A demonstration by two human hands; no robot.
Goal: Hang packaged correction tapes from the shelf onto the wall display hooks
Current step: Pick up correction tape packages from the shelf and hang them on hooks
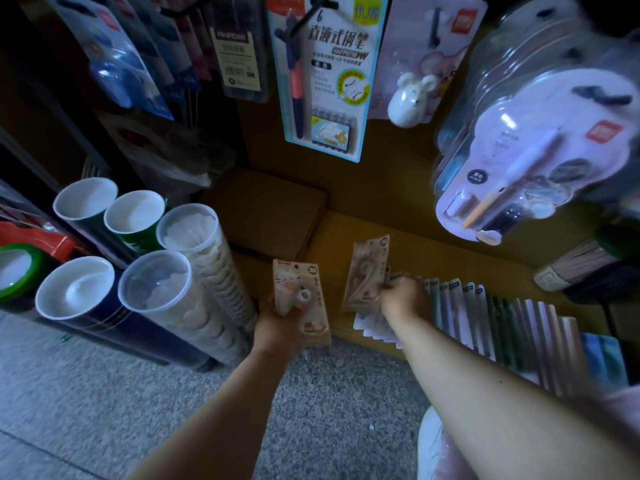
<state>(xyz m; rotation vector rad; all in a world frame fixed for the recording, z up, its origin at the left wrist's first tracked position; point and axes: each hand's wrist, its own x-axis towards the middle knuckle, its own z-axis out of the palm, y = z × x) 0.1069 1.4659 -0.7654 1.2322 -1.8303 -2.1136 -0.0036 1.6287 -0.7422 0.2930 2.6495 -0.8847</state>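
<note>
**Both hands holding tape packs at shelf**

Left hand [282,320] is gripping a beige tape pack [300,299], fingers curled round its lower part, just left of the shelf [450,258]. Right hand [403,296] is pinching a second pack [367,271], tilted upright, at the left end of the pack row [502,313] standing on the shelf. Hooks [313,12] above are carrying pen packs [325,74].

A single wide-angle view, worn on the person's head, looks forward and steeply down. The speckled floor [104,393] fills the near edge, both forearms reach in from the bottom, and the low wooden shelf [433,244] lies far centre and right. Hanging packs [329,74] crowd the far top, close to the lens and bent by its distortion. There is no second view for it to overlap with.
</note>
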